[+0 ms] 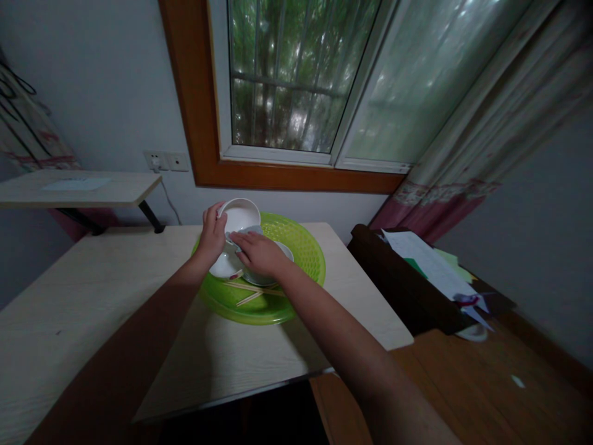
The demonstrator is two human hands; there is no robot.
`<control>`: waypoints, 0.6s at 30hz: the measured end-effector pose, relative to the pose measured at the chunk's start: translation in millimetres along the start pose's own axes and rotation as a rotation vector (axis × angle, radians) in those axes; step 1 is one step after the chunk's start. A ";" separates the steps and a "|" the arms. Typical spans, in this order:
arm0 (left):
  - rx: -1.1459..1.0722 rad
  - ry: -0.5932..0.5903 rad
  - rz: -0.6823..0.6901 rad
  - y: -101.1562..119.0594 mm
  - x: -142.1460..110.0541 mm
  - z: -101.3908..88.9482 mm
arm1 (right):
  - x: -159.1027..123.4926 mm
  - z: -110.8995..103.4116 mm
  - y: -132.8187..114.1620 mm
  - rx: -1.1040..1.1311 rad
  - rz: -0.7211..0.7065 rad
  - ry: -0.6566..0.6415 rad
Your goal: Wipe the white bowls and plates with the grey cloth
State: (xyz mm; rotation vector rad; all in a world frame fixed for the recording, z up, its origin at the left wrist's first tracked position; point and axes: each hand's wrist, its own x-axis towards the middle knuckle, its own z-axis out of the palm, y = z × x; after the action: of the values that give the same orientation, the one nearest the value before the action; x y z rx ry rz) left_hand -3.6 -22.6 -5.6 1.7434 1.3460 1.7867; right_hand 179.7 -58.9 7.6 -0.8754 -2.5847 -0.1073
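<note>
The green basket [266, 317] sits on the pale surface [115, 278]. At its near side, chopsticks [250, 299] lie crossed, so a bump could make them roll. Behind them are a lower bowl [224, 266] and a pale bowl [286, 251], partly hidden by the right grip [262, 253]. That grip lies on something grey [252, 229], maybe cloth; I can't tell if it pinches it. Farther back, the left grip [213, 233] holds the tipped white bowl [243, 214] by its side. If its fingers slip, the bowl could fall and crack.
</note>
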 end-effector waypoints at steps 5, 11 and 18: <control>-0.099 -0.002 -0.095 -2.0 3.8 1.6 | -0.5 3.2 11.6 -0.184 0.029 0.075; -0.233 -0.124 -0.274 0.2 2.4 -1.7 | -4.3 -2.5 14.5 -0.229 0.057 0.107; -0.462 -0.166 -0.357 -9.7 8.0 2.2 | -5.2 -7.4 15.2 -0.260 0.026 0.134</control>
State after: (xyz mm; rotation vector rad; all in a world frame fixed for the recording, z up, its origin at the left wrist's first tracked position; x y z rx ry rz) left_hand -7.0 -10.6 -8.6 1.2812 0.9987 1.5568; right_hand 195.1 -51.1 11.4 -0.9562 -2.4679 -0.4863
